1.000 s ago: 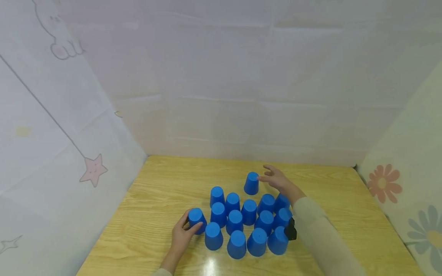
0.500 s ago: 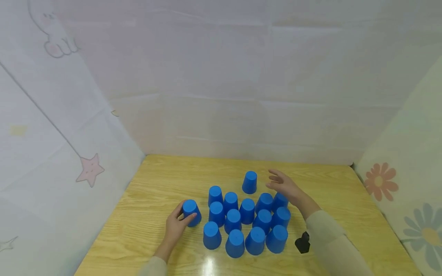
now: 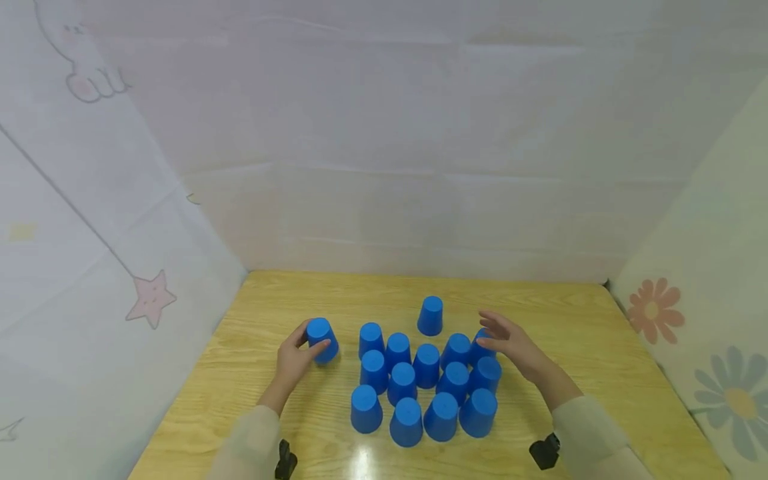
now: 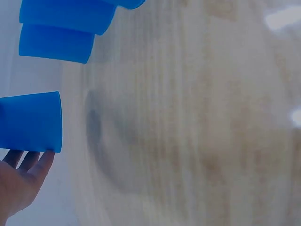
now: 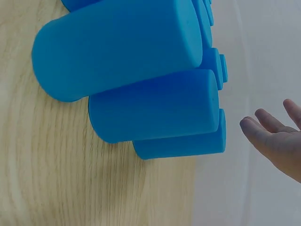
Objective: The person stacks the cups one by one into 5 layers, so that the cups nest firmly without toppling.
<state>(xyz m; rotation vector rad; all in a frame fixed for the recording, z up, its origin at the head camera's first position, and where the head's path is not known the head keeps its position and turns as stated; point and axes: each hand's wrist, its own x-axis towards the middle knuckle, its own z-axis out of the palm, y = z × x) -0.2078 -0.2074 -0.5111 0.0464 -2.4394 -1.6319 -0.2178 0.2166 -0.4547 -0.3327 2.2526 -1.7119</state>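
My left hand (image 3: 294,360) grips an upside-down blue cup (image 3: 324,341) left of the group, with thumb and fingers around its sides. In the left wrist view that held cup (image 4: 30,122) appears raised off the table, its shadow apart from its rim. My right hand (image 3: 513,347) hovers with relaxed fingers beside the far-right cup (image 3: 482,350) and holds nothing; the right wrist view shows a gap between the fingertips (image 5: 254,129) and the cups. Several more upside-down blue cups (image 3: 427,367) stand in loose rows, one lone cup (image 3: 430,317) behind them.
The cups stand on a wood-grain table (image 3: 210,400). A pale cloth wall (image 3: 420,227) rises at its back edge, with printed cloth walls at both sides. Black wrist pieces (image 3: 545,452) show by the sleeves.
My left hand has carried its cup away from the group, leftward and toward the back. My right hand has drawn away from the lone back cup, to the right and nearer.
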